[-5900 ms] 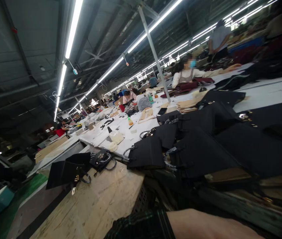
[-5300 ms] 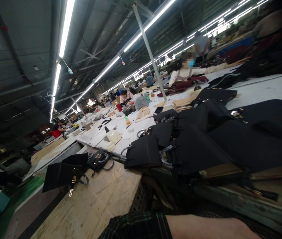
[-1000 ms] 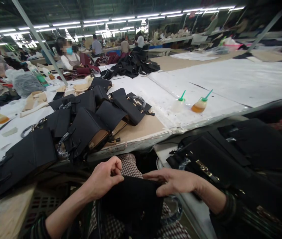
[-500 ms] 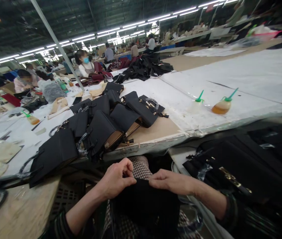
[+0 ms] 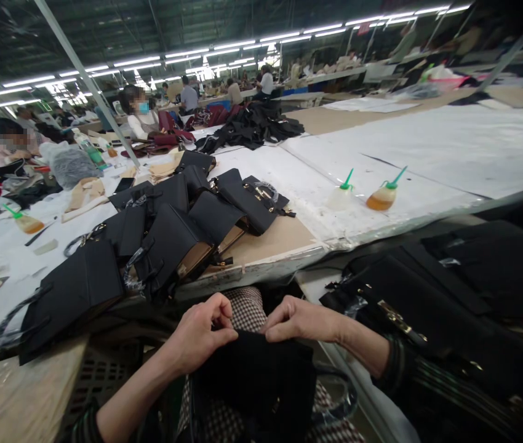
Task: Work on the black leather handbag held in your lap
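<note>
A black handbag [image 5: 256, 381] lies across my lap on checked cloth, its plastic-wrapped handle [image 5: 347, 394] at the right. My left hand [image 5: 206, 329] pinches the bag's upper edge between thumb and curled fingers. A short way to the right, my right hand [image 5: 296, 320] grips the same edge, thumb on the near side. The fingertips behind the edge are hidden. Ahead on the table, several black handbags [image 5: 173, 237] lie in an overlapping pile, some with wrapped handles and gold fittings.
The white-covered table [image 5: 427, 147] has its front edge just beyond my knees. On it stand a bottle of amber liquid [image 5: 381, 198] and a pale bottle [image 5: 341, 195]. More black bags [image 5: 427, 295] are heaped at my right. A masked person [image 5: 139, 114] sits across the table.
The whole view has turned a little right, so things sit further left. My right hand's fingers have bunched up more at the bag's edge; both hands stay on it.
</note>
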A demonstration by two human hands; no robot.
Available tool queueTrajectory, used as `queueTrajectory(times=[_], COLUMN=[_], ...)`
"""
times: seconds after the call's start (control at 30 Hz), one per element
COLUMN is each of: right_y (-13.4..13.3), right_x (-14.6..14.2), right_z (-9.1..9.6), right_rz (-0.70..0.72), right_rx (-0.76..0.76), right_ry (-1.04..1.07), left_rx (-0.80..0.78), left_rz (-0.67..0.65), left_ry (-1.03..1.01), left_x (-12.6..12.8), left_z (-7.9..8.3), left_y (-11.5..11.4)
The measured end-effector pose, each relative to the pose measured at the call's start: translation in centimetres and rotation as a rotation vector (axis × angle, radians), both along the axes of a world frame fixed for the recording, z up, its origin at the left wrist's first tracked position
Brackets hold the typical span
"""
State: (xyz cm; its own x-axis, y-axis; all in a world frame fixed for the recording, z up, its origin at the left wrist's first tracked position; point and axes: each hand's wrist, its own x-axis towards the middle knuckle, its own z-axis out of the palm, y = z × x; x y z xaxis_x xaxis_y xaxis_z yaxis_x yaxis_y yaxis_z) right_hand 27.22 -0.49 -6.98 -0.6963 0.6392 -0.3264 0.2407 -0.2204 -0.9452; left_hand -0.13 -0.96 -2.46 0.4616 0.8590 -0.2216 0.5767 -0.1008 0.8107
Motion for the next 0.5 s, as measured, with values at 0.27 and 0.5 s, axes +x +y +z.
queueTrajectory(times=[0.27,0.5], right_y=[-1.2,-0.9], right_x=[-3.6,-1.6], right_z=[-0.3,-0.4], right_rz=[-0.077,-0.185], right_rx=[0.63,0.194], right_ry=[-0.15,-0.089], left_rx=[0.008,0.018], left_rz=[-0.001,0.01], left_ry=[0.009,0.024], left_x=[0.1,-0.1], left_z=[0.1,0.1], left_y=[-0.1,-0.1])
